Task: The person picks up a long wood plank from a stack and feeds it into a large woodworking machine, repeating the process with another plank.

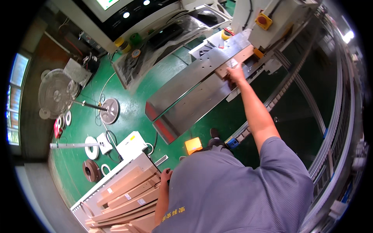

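Note:
Stretched out ahead and to the right, my right hand (234, 73) is closed on the near end of a light wooden board (241, 58) with a white label. The board lies along the grey metal machine table (210, 95), with its far part beside the machine head. My left hand (166, 174) hangs low by my side, close to the stacked wooden boards (134, 186) at the lower left. Its fingers look bent but are small and partly hidden, so I cannot tell whether it holds anything.
A yellow-and-red stop button (264, 21) sits on the machine. A control panel (167, 33) under plastic is at the back. On the green floor stand a fan (110, 110), an orange box (193, 145) and coils of edging tape (91, 171). Metal rails (338, 112) run along the right.

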A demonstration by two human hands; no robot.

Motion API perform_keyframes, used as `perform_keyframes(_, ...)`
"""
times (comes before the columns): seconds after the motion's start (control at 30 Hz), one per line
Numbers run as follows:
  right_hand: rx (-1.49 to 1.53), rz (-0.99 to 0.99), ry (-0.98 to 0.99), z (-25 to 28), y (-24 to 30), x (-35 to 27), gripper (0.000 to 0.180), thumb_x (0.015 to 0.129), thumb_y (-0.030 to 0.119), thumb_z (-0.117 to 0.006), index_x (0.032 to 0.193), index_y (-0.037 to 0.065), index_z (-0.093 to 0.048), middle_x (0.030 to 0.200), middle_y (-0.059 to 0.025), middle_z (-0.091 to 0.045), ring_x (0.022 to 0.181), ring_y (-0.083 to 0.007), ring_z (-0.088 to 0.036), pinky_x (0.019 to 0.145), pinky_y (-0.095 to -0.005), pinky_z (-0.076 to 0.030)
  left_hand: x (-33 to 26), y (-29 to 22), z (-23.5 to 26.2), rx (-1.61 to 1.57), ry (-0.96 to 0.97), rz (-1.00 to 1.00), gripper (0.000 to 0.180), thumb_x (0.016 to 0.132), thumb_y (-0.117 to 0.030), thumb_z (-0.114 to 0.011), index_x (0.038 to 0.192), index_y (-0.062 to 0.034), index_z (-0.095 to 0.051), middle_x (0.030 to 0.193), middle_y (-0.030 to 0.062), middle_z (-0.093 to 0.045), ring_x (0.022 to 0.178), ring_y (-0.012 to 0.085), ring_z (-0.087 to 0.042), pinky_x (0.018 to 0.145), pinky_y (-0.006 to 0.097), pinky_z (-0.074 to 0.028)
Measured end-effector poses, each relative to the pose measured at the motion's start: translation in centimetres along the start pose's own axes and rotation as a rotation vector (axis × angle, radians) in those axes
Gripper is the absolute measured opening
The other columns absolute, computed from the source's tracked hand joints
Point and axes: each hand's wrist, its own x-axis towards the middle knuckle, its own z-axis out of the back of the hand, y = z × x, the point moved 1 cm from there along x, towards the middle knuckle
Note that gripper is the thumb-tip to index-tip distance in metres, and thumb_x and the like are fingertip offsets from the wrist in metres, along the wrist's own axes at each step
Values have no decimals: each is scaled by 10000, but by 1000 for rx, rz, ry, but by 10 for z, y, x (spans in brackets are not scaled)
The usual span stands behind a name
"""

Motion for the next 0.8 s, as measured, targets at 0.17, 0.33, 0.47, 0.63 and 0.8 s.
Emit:
perform_keyframes(0.17,4,-92,-17,22,-3,55,342,817,135,-693,1035,58,-440,662,-38,-560,455,-104,-512,339,-263,-348,-20,-8,-5,-87,-73,84,426,807,-284,-729,1120,-6,-648,983,169,-702,903,263,-682,804,358,-534)
perform_keyframes(0.33,-50,-17,-140,31,-46,121,231,813,201,-705,680,60,-580,562,-21,-528,429,-134,-497,380,-293,-386,-51,-25,6,-134,-202,72,372,871,-262,-645,1137,-3,-623,1064,205,-675,1007,330,-653,873,403,-511)
perform_keyframes(0.47,596,-56,-181,60,-57,87,186,817,87,-634,693,42,-503,605,-43,-503,424,-132,-456,368,-264,-341,-51,-50,49,-58,-491,-33,258,871,-182,-637,1060,-5,-639,941,187,-686,862,301,-674,769,384,-530)
perform_keyframes(0.63,433,-20,84,1,-12,-39,140,850,72,-587,923,80,-468,572,25,-398,435,-82,-364,381,-233,-302,-68,-89,75,88,-749,-34,244,861,-194,-642,1036,-25,-651,940,186,-672,888,343,-648,800,404,-508)
perform_keyframes(0.8,426,39,393,-35,-12,-126,488,883,54,-570,1350,64,-429,738,-24,-520,461,-46,-384,387,-198,-299,-52,-65,96,561,-773,175,318,790,-138,-657,1097,-66,-621,1180,151,-602,1186,353,-497,987,495,-393)
